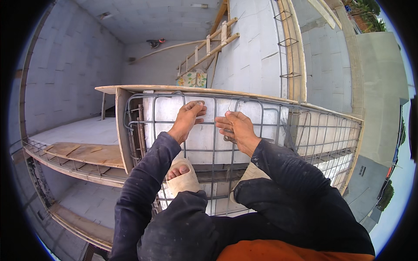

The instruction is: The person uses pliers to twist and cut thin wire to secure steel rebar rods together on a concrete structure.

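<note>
Below me lies a grid of steel reinforcing bars over pale formwork boards. My left hand is above the grid near its far edge, fingers curled with thumb against the forefinger; whether something thin is pinched there cannot be told. To its right, my right hand holds a dark metal tool, partly hidden by the palm and fingers. A thin piece of wire rises by the right thumb. The hands are apart.
My feet in worn footwear stand among the bars. A plywood edge board borders the far side, with a drop beyond it. A bamboo ladder leans below. To the right stands another rebar cage; plywood lies left.
</note>
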`<state>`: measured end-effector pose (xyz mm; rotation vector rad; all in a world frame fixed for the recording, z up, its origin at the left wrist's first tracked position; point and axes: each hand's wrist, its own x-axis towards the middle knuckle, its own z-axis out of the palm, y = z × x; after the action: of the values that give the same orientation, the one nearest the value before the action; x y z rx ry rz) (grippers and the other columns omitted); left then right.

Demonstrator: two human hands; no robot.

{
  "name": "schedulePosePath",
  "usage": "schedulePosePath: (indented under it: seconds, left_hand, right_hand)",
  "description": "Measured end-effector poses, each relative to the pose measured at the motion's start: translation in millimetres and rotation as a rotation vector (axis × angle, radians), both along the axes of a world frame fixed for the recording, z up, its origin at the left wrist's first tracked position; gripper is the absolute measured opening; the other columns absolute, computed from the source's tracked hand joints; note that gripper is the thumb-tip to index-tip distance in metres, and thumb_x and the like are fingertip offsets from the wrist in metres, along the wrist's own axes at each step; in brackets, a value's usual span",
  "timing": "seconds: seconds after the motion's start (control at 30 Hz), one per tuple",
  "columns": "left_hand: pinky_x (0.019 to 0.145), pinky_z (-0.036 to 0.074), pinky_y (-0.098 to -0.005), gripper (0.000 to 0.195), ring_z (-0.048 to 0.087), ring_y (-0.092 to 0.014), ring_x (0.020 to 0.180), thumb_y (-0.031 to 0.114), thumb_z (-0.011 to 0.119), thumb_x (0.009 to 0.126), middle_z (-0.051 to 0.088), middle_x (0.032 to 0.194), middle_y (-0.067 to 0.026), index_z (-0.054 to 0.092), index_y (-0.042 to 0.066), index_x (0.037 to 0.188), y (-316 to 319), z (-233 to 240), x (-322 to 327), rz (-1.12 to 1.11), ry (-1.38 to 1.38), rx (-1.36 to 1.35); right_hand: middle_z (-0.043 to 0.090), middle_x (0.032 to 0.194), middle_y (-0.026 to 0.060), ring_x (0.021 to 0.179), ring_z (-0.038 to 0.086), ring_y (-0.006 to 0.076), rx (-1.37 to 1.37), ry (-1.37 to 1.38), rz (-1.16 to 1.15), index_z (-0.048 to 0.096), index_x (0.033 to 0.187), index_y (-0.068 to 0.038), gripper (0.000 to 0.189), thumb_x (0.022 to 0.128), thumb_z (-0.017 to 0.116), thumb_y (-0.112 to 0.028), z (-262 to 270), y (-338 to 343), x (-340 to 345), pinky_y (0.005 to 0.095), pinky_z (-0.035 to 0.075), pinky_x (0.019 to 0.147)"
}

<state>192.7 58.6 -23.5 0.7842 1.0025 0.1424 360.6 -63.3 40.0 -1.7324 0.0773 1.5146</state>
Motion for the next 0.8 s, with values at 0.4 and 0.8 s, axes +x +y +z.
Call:
schedulePosePath:
  seconds: [0.4, 0.8]
  left_hand:
    - [0.111, 0.052, -0.0431, 0.058, 0.056, -0.035, 0.137, 0.022, 0.057, 0.107, 0.057, 0.147, -0.0257, 0.045, -0.010, 0.154, -2.3, -16.5, 8.3, 0.083, -0.017, 0.012]
    - [0.102, 0.056, -0.0378, 0.057, 0.069, -0.029, 0.120, 0.020, 0.060, 0.104, 0.063, 0.139, -0.0238, 0.048, -0.009, 0.152, -3.1, -14.6, 13.8, -0.013, -0.005, 0.085]
  right_hand:
    - [0.075, 0.096, 0.0131, 0.072, 0.070, 0.0174, -0.019, -0.222, -0.001, 0.056, 0.121, 0.000, 0.027, 0.113, 0.053, -0.026, -39.0, 32.2, -57.5, 0.0333, 0.060, 0.066]
    - [0.065, 0.083, 0.0068, 0.060, 0.064, 0.0148, -0.113, -0.083, 0.215, 0.065, 0.116, 0.001, 0.024, 0.107, 0.061, -0.021, -7.1, 30.8, 14.2, 0.0323, 0.063, 0.056]
